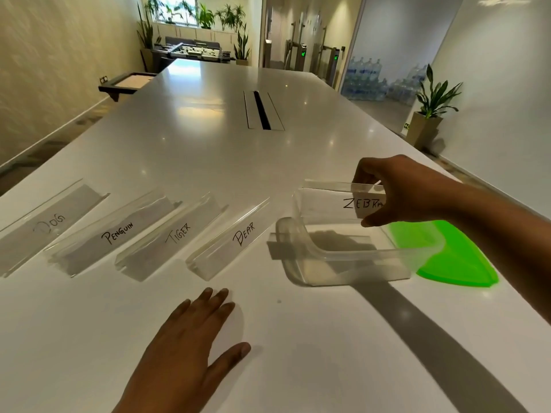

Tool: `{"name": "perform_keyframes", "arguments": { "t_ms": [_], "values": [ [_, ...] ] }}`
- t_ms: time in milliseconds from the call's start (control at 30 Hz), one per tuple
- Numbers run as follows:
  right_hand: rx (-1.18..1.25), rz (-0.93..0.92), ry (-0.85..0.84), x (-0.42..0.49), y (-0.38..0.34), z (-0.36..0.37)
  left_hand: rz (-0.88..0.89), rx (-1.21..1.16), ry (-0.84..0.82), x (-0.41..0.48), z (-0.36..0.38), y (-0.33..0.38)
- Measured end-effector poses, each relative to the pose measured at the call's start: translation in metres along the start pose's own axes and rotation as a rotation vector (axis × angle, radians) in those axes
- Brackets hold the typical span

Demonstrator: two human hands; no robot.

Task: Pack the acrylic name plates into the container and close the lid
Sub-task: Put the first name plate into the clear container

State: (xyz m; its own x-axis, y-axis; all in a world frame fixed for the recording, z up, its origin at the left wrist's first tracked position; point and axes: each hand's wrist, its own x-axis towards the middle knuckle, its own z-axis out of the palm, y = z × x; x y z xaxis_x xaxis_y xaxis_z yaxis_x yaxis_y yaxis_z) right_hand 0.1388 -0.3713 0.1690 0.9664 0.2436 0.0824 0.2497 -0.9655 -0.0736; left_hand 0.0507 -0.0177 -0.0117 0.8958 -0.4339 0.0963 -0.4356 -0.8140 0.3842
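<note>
1. Right grip (396, 192): thumb and fingers pinch the right end of the ZEBRA plate (334, 204), which stands upright on its long edge.
2. ZEBRA plate location: over the far side of the clear container (343, 257), toward 12 o'clock of its floor. I cannot tell whether its lower edge is already inside the walls.
3. Container sits on the white table (208, 144), open at the top, nothing lying on its floor.
4. Green lid (456, 257) lies flat on the table at 3 o'clock of the container, just beside it and partly seen through its clear wall.
5. Four plates lie in a row at 9 o'clock of the container, apart from each other. From nearest the container outward: BEAR plate (235, 236), TIGER plate (176, 234), PENGUIN plate (116, 234), DOG plate (50, 225).
6. Left grip (185, 341): fingers straight and spread, palm down on the table at 7 o'clock of the container, holding nothing.
</note>
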Motion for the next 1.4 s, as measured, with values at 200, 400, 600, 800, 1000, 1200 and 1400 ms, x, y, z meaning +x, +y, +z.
{"name": "perform_keyframes", "arguments": {
  "t_ms": [200, 400, 600, 800, 1000, 1200, 1400],
  "values": [
    [-0.083, 0.050, -0.051, 0.015, 0.021, 0.018, -0.019, -0.031, -0.014, 0.003, -0.003, 0.001],
    [-0.173, 0.048, -0.106, 0.024, 0.025, 0.039, -0.016, -0.011, -0.030, 0.005, -0.007, 0.004],
    [-0.207, 0.050, -0.192, 0.035, 0.022, 0.055, 0.037, -0.020, 0.014, 0.003, -0.009, 0.005],
    [-0.228, 0.069, -0.260, 0.044, 0.019, 0.065, 0.040, 0.006, 0.011, 0.004, -0.008, 0.005],
    [-0.227, 0.079, -0.282, 0.048, 0.020, 0.072, 0.046, 0.024, 0.009, 0.004, -0.010, 0.005],
    [-0.198, 0.094, -0.297, 0.049, 0.023, 0.079, 0.038, -0.006, 0.005, 0.005, -0.004, -0.001],
    [-0.159, 0.098, -0.304, 0.048, 0.027, 0.084, 0.051, -0.007, -0.001, 0.005, -0.006, 0.002]
  ]
}}
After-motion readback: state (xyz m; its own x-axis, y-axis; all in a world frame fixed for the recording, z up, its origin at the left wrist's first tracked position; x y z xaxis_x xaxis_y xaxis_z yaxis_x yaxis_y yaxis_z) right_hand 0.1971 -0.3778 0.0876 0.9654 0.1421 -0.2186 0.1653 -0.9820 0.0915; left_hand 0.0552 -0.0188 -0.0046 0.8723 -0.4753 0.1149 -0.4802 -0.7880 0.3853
